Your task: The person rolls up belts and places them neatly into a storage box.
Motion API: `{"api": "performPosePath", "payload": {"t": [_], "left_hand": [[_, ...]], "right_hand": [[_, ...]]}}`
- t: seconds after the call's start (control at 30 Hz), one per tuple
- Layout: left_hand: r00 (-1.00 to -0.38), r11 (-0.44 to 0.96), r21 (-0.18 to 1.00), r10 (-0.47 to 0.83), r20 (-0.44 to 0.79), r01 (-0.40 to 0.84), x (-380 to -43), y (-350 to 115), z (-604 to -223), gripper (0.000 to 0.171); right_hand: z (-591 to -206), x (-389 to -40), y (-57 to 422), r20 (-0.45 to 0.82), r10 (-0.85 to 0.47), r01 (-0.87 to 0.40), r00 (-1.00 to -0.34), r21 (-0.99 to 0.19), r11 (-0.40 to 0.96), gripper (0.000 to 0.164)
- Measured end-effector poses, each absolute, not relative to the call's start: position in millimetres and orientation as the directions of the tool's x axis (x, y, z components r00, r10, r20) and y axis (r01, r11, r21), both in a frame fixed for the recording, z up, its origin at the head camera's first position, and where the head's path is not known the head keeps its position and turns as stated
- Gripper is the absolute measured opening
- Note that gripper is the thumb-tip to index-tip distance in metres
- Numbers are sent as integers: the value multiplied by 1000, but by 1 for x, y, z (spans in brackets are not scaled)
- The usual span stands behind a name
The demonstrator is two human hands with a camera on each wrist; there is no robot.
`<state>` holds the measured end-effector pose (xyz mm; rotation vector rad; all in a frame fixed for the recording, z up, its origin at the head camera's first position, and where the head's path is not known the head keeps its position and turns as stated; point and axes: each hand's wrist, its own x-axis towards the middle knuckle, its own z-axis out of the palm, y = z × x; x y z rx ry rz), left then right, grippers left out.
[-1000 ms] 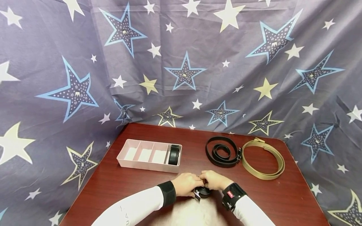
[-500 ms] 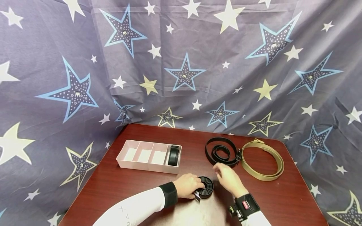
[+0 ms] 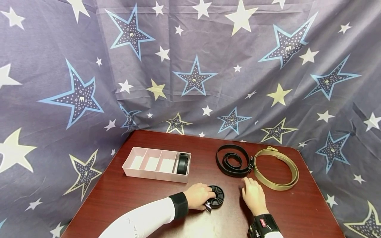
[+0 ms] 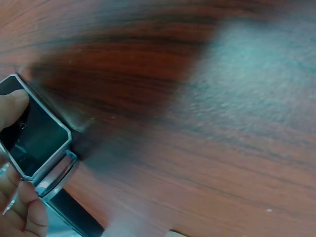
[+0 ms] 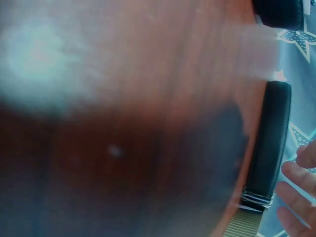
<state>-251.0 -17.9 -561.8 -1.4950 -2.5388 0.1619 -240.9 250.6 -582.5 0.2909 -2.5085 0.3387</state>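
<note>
A tightly rolled black belt stands on its edge on the table, at the near middle in the head view. My left hand grips it from the left side. In the left wrist view, the thumb presses on the face of its rectangular silver-rimmed buckle, and the other fingers curl below. To the right, my right hand is held over the table with relaxed fingers and nothing in them. A looser black belt lies beyond it. In the right wrist view, fingers show beside a black strap.
A pink tray with several compartments sits at the left, another rolled black belt in its rightmost one. A tan belt lies looped at the right of the dark red table. Star-patterned cloth hangs behind.
My right hand has let go of the rolled belt and moved away to the right. The left hand keeps its grip on the roll in nearly the same place.
</note>
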Motion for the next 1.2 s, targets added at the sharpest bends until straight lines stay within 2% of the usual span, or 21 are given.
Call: {"api": "performPosePath", "payload": {"t": [0.23,0.3,0.37,0.43,0.5,0.57,0.6,0.67,0.73,0.93,1.07,1.2], "left_hand": [[-510,515,-199,857,75,834,-250,-12,-560,44],[-524,527,-174,849,62,832,-248,-11,-559,44],[-551,553,-101,833,51,827,-246,-12,-557,44],[-590,586,70,807,43,807,-246,-14,-552,43],[-650,602,367,760,13,710,-247,-19,-542,41],[-697,520,676,717,-14,522,-252,-28,-527,40],[-711,453,783,703,-19,426,-257,-34,-518,38],[-742,324,906,670,-17,272,-268,-49,-499,37],[-771,236,949,636,12,209,-282,-67,-482,37],[-917,162,981,397,33,106,-321,-123,-459,41],[-963,253,964,268,12,82,-336,-157,-468,48],[-974,411,910,223,-43,54,-341,-180,-490,54]], "right_hand": [[-591,-240,248,576,-130,-281,-807,-181,942,25],[-592,-240,248,575,-135,-285,-807,-179,942,24],[-592,-239,247,569,-135,-286,-811,-184,941,24],[-591,-239,247,556,-131,-281,-821,-194,940,25],[-590,-237,246,537,-124,-276,-834,-211,938,25],[-588,-237,245,515,-119,-272,-849,-231,934,25],[-588,-236,245,505,-118,-270,-855,-240,933,25],[-586,-235,244,486,-116,-268,-866,-256,929,25],[-586,-235,243,471,-111,-262,-875,-269,927,26],[-588,-232,243,409,-98,-236,-907,-302,924,25],[-589,-232,243,377,-106,-234,-920,-311,921,25],[-590,-233,242,352,-110,-229,-929,-317,920,26]]}}
